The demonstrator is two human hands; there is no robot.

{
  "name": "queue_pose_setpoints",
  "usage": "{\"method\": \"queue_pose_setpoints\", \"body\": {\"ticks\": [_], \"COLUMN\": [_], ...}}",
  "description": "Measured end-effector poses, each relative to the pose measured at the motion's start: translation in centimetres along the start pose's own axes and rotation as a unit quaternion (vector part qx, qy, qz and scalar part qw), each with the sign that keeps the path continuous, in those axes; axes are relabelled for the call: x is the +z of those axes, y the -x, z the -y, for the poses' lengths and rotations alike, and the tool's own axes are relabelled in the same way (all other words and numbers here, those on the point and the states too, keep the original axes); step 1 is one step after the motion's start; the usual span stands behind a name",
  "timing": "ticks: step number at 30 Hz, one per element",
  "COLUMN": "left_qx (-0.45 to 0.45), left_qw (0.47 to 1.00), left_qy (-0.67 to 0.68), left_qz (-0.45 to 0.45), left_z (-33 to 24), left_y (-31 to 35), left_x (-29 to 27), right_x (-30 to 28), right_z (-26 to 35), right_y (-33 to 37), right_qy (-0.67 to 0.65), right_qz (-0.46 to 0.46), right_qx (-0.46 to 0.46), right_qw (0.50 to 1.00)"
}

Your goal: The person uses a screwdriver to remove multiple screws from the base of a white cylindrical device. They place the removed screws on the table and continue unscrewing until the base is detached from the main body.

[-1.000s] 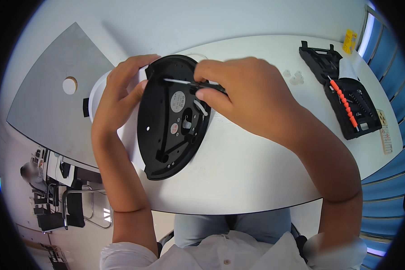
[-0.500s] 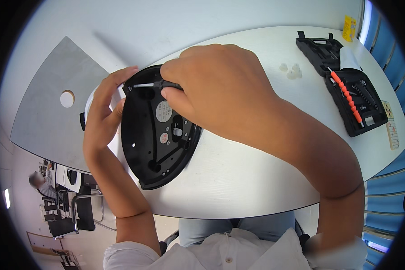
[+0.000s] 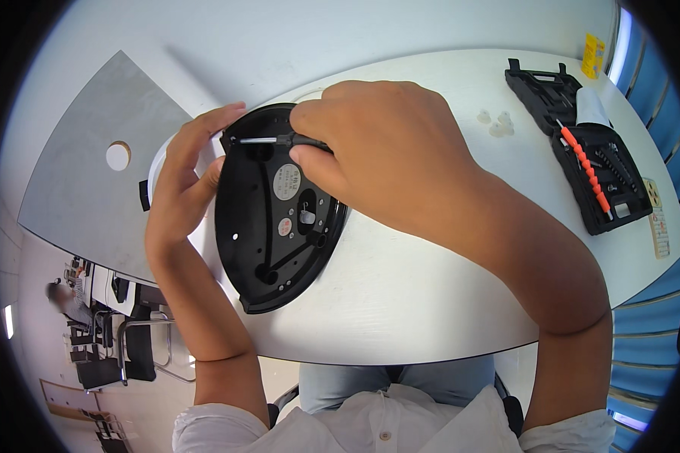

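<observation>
A black, curved plastic housing (image 3: 242,204) rests on the table with its underside facing me; two round stickers, several screws and a clear plastic piece show on it. My left hand (image 3: 177,196) grips its upper left edge, thumb on the near side and fingers stretched along the far side. Part of a white body shows behind that edge. Between the thumb and curled fingers of my right hand (image 3: 393,143) is a screwdriver (image 3: 258,140) with a dark handle and silver shaft. Its tip meets the housing's upper left corner. The hand covers most of the handle.
On the white table (image 3: 400,302), several small whitish pieces (image 3: 497,124) lie right of my hands. Farther right are an open black tool case (image 3: 598,208) with an orange flexible shaft (image 3: 583,166), a remote control (image 3: 656,219) and a yellow box (image 3: 592,57). A grey tabletop (image 3: 91,196) adjoins at left.
The housing and both hands appear slightly farther right in the picture, as does much of the tabletop. The screwdriver tip stays at the same corner and both grips are kept.
</observation>
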State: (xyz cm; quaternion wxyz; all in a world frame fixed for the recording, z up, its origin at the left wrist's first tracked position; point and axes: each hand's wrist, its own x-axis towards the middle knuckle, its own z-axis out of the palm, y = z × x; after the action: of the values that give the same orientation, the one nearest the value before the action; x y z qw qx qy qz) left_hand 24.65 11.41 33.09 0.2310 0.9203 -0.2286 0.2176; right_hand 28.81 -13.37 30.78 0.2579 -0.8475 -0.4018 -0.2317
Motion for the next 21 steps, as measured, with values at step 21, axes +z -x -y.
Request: {"method": "queue_pose_setpoints", "body": {"ticks": [21], "left_qx": [0.027], "left_qw": [1.0], "left_qy": [-0.002], "left_qz": [-0.014], "left_z": [0.1], "left_y": [-0.2], "left_x": [0.1], "right_x": [0.6], "right_z": [1.2], "right_y": [0.9], "right_qy": [0.026], "right_qz": [-0.128], "right_qx": [-0.054], "right_qw": [0.99]}}
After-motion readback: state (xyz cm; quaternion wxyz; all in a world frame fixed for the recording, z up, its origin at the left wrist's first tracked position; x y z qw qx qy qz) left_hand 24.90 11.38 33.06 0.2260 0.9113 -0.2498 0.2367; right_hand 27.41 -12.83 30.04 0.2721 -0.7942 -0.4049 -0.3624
